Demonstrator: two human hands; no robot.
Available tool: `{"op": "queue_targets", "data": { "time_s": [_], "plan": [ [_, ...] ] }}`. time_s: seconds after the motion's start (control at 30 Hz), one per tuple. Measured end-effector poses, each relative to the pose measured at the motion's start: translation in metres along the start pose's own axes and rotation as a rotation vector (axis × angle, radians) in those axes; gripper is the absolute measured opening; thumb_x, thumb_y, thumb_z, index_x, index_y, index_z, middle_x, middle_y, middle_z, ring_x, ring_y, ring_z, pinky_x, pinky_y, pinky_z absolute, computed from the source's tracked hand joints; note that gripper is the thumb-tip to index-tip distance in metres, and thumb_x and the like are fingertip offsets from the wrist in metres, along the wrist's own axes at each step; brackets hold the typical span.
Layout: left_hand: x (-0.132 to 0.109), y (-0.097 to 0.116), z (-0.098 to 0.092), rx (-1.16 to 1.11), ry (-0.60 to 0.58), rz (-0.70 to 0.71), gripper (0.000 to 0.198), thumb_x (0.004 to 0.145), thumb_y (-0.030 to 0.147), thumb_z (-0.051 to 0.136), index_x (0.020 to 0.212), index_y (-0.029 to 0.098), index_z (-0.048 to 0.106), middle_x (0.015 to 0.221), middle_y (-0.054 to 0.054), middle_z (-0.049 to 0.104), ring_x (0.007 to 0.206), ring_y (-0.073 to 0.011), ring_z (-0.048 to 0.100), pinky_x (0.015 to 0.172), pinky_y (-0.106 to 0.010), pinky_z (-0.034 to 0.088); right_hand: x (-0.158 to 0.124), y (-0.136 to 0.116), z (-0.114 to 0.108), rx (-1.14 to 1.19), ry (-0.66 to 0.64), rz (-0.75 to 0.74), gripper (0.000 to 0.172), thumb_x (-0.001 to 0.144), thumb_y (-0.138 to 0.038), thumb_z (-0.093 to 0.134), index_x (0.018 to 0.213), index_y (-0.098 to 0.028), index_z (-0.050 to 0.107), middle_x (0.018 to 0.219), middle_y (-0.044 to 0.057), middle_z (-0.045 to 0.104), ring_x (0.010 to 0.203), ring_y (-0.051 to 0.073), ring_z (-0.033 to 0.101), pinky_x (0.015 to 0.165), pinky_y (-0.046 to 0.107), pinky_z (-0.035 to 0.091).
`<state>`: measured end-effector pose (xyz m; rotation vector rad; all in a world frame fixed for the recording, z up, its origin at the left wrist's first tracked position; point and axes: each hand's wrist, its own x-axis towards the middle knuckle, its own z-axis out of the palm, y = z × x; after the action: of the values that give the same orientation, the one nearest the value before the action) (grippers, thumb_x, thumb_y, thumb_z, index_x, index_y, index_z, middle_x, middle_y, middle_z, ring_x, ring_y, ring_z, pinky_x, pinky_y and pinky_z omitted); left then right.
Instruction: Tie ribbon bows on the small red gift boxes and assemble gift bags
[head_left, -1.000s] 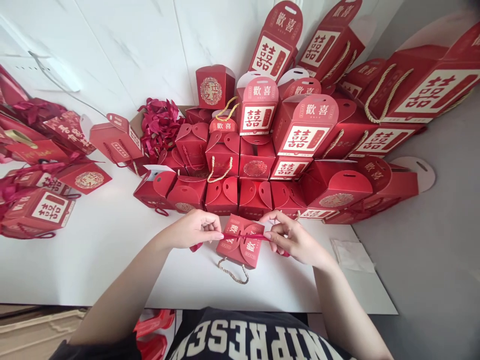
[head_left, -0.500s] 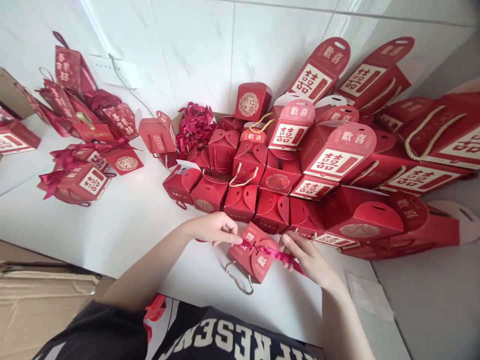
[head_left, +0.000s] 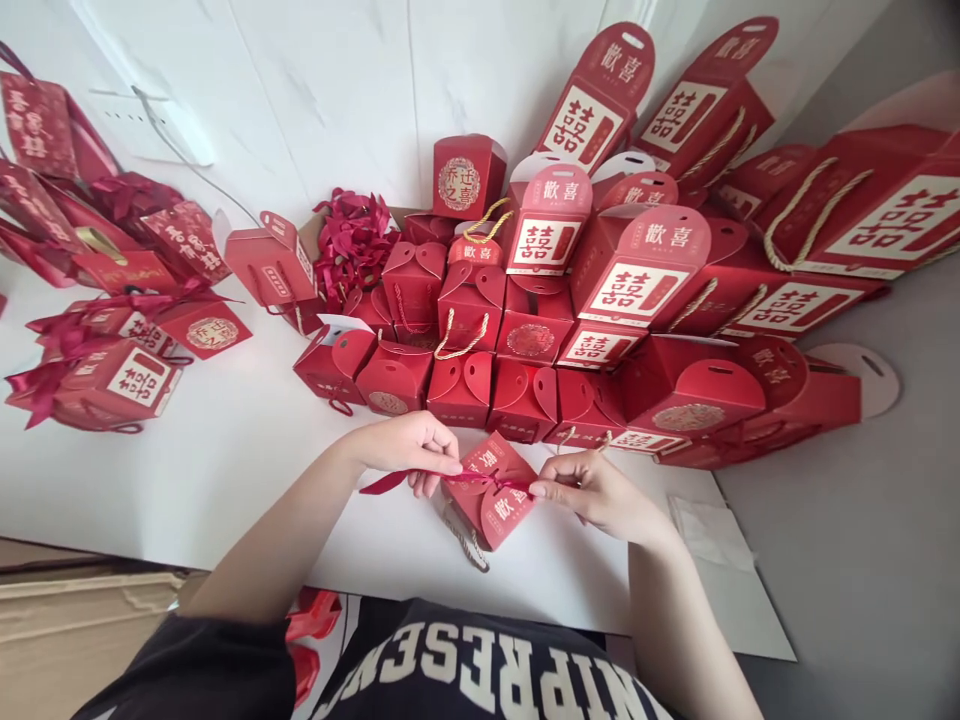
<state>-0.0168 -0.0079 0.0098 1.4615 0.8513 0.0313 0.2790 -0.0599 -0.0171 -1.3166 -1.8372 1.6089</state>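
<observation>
A small red gift box (head_left: 504, 520) with pale Chinese characters stands on the white table between my hands, a twisted rope handle (head_left: 474, 552) hanging at its lower left. Across its top runs a dark pink ribbon (head_left: 401, 481), crossed or knotted near the middle of the box. My left hand (head_left: 416, 447) pinches the ribbon at the box's left side, and a loose tail sticks out to the left. On the right side, my right hand (head_left: 589, 488) grips the other part of the ribbon between thumb and fingers, close to the box.
Rows of red gift boxes (head_left: 459, 388) fill the table's back and right, against the wall. Ribbon-tied boxes (head_left: 124, 380) sit at the left. A heap of pink ribbons (head_left: 352, 240) lies behind the rows. Cardboard (head_left: 82, 610) is at lower left; a clear plastic piece (head_left: 709, 530) lies right.
The ribbon's middle is drawn tighter on the box, and its tail now shows left of my left hand. My right hand has come nearer the knot. The camera view has shifted.
</observation>
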Motion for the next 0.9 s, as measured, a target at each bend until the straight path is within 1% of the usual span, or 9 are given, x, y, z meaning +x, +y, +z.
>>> {"op": "queue_targets", "data": {
  "time_s": [0.1,0.2,0.33,0.43,0.53,0.6,0.67,0.8,0.9],
  "plan": [
    [0.001,-0.006,-0.009,0.017,-0.059,-0.009,0.031,0.085,0.044,0.066,0.074,0.015,0.064,0.057,-0.002,0.066,0.047,-0.0119,0.060,0.048,-0.021,0.048,0.001,0.000,-0.002,0.007,0.016,-0.001,0.038,0.086,-0.055,0.062,0.073,-0.019,0.060,0.057,-0.006,0.042,0.043,0.007,0.039,0.040,0.021,0.033],
    [0.001,-0.011,-0.023,0.064,-0.159,0.032,0.027,0.080,0.042,0.071,0.074,0.016,0.072,0.058,-0.004,0.066,0.050,-0.0139,0.062,0.051,-0.024,0.051,0.004,0.000,-0.003,0.020,-0.004,-0.013,0.039,0.089,-0.053,0.060,0.071,-0.018,0.059,0.052,-0.005,0.049,0.045,0.009,0.046,0.047,0.023,0.037],
    [0.003,-0.004,-0.031,0.161,-0.140,0.269,0.012,0.066,0.032,0.084,0.069,0.022,0.078,0.081,-0.007,0.071,0.067,-0.0157,0.065,0.062,-0.025,0.053,0.008,0.001,-0.003,0.056,-0.046,-0.021,0.041,0.088,-0.055,0.060,0.072,-0.018,0.058,0.054,-0.002,0.059,0.053,0.012,0.055,0.054,0.025,0.040],
    [0.011,0.007,-0.026,0.213,-0.126,0.523,0.010,0.070,0.035,0.082,0.068,0.026,0.079,0.105,-0.012,0.073,0.096,-0.0252,0.067,0.086,-0.036,0.055,0.009,0.002,-0.003,0.071,-0.045,-0.017,0.042,0.087,-0.058,0.060,0.072,-0.018,0.058,0.055,-0.002,0.059,0.053,0.012,0.056,0.054,0.025,0.040],
    [0.023,0.009,-0.014,0.165,-0.126,0.611,0.021,0.076,0.045,0.076,0.067,0.027,0.079,0.110,-0.013,0.074,0.121,-0.0300,0.059,0.111,-0.050,0.036,0.011,0.004,-0.002,0.082,-0.035,-0.022,0.043,0.086,-0.059,0.061,0.070,-0.019,0.057,0.055,-0.001,0.059,0.053,0.012,0.055,0.055,0.026,0.040],
    [0.031,0.005,-0.007,0.116,-0.084,0.621,0.025,0.079,0.049,0.073,0.070,0.027,0.079,0.098,-0.012,0.077,0.119,-0.0289,0.062,0.120,-0.053,0.019,0.012,0.007,-0.002,0.088,-0.025,-0.039,0.043,0.086,-0.057,0.062,0.068,-0.018,0.056,0.058,-0.001,0.060,0.055,0.012,0.055,0.059,0.026,0.041],
    [0.037,0.000,-0.001,0.090,-0.023,0.617,0.023,0.081,0.047,0.072,0.074,0.026,0.080,0.086,-0.010,0.078,0.109,-0.0259,0.067,0.122,-0.051,0.010,0.014,0.009,-0.003,0.094,-0.022,-0.057,0.043,0.087,-0.056,0.062,0.068,-0.018,0.057,0.060,-0.001,0.060,0.058,0.012,0.055,0.062,0.027,0.042],
    [0.043,-0.004,0.008,0.091,0.144,0.566,0.022,0.082,0.039,0.072,0.071,0.022,0.078,0.075,-0.005,0.076,0.082,-0.0171,0.071,0.121,-0.046,0.021,0.016,0.011,-0.006,0.095,-0.029,-0.099,0.039,0.088,-0.053,0.063,0.072,-0.017,0.061,0.067,0.000,0.060,0.066,0.013,0.055,0.067,0.028,0.042],
    [0.045,-0.003,0.009,0.122,0.202,0.539,0.019,0.083,0.035,0.072,0.073,0.021,0.079,0.075,-0.004,0.075,0.077,-0.0145,0.068,0.118,-0.044,0.028,0.013,0.010,-0.012,0.095,-0.042,-0.137,0.037,0.089,-0.051,0.062,0.075,-0.017,0.065,0.073,0.000,0.059,0.069,0.013,0.053,0.067,0.027,0.042]
  ]
}}
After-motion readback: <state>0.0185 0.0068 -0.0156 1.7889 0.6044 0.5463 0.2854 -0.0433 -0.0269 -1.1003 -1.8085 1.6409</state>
